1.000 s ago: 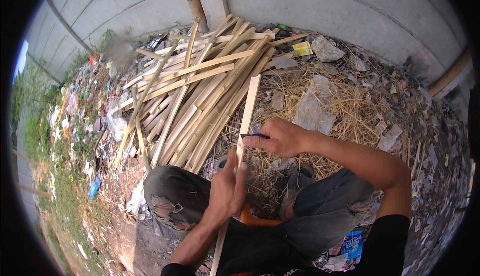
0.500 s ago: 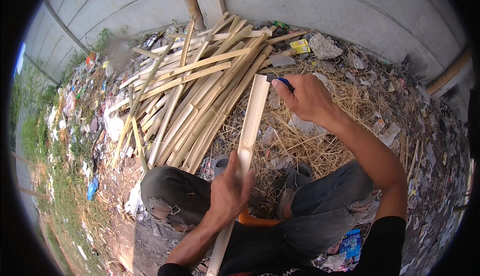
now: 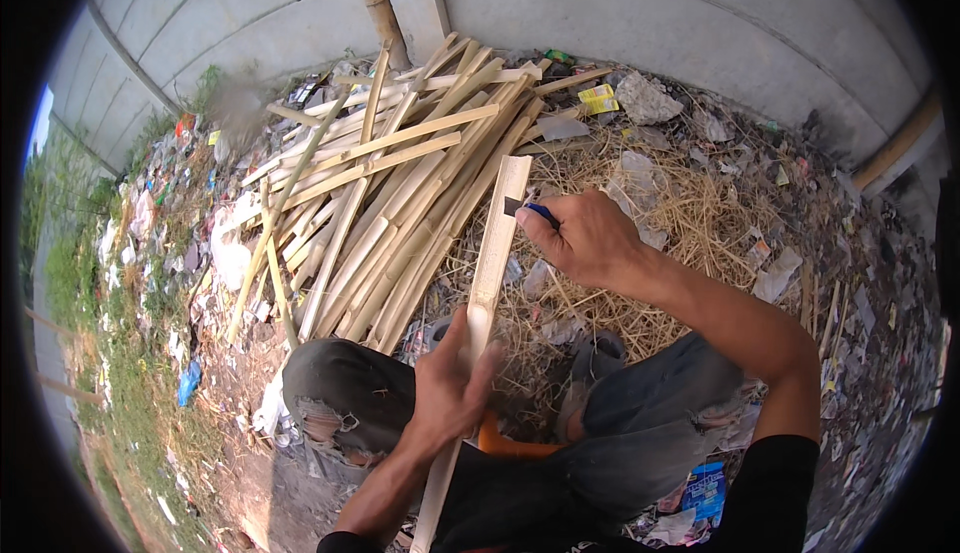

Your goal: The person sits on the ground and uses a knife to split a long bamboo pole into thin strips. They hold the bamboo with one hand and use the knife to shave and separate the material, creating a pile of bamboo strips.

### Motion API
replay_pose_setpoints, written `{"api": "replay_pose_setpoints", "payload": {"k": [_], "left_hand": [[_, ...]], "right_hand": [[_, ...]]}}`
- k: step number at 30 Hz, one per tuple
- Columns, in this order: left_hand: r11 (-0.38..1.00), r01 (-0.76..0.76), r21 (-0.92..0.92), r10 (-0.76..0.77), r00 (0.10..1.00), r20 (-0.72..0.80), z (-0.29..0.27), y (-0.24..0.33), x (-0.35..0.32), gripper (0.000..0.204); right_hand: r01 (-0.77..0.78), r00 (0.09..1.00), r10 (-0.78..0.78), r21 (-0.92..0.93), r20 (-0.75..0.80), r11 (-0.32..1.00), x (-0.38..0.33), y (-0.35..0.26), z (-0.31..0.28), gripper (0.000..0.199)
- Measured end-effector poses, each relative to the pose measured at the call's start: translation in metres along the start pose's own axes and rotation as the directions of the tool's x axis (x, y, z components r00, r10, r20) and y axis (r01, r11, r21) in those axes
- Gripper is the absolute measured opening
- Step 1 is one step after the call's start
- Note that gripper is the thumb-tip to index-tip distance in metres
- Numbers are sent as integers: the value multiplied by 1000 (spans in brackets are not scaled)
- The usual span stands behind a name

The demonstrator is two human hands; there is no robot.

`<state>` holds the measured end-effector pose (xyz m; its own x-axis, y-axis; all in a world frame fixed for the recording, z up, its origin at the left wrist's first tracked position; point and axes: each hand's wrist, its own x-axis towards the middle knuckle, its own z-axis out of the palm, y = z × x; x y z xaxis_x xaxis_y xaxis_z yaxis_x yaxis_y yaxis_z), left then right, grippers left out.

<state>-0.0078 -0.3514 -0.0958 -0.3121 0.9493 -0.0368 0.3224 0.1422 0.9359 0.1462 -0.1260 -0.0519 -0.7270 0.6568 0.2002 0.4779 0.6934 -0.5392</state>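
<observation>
A split length of pale bamboo slants up from my lap, its hollow inner face toward me and its far end raised over the ground. My left hand is closed around its middle, just below a node. A knife with a blue handle is gripped in my right hand. Its short dark blade lies across the bamboo, a little below the far end. Between my knees shows part of an orange object, mostly hidden by my left arm and legs.
A heap of split bamboo lies ahead to the left, near a concrete wall and an upright bamboo pole. Thin shavings cover the ground ahead right. Litter, a rock and a blue packet lie around.
My right hand has drawn the knife down and left from the bamboo's far tip, so the blade now crosses the strip. My left hand keeps its hold, slightly lower.
</observation>
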Motion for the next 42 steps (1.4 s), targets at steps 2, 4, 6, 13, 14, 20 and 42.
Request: {"api": "replay_pose_setpoints", "payload": {"k": [2, 4, 6, 13, 14, 20, 42], "left_hand": [[999, 33, 26, -34, 999, 41, -5, 13, 5, 63], [998, 55, 22, -57, 997, 56, -7, 19, 8, 63], [998, 61, -15, -60, 997, 49, -6, 17, 8, 62], [997, 29, -72, -25, 998, 54, -6, 4, 5, 60], [996, 39, -80, -35, 998, 60, -6, 2, 5, 61], [997, -58, -44, 58, 998, 6, -3, -11, 6, 63], [996, -31, -86, 33, 999, 24, -4, -6, 10, 66]], "right_hand": [[-4, 1000, 4, -1, -11, 1000, 4, -2, -5, 54], [-59, 998, 59, 40, -7, 997, 5, -8, -5, 55], [-29, 999, 31, 82, -24, 996, 0, -7, 1, 55], [23, 1000, -25, 145, 11, 989, -6, -2, 13, 60], [-8, 999, 3, 156, 36, 988, -6, -5, 11, 59], [13, 1000, -15, 195, 10, 981, -8, -3, 14, 62], [19, 999, -15, 79, -45, 997, -14, -6, 17, 69]]}}
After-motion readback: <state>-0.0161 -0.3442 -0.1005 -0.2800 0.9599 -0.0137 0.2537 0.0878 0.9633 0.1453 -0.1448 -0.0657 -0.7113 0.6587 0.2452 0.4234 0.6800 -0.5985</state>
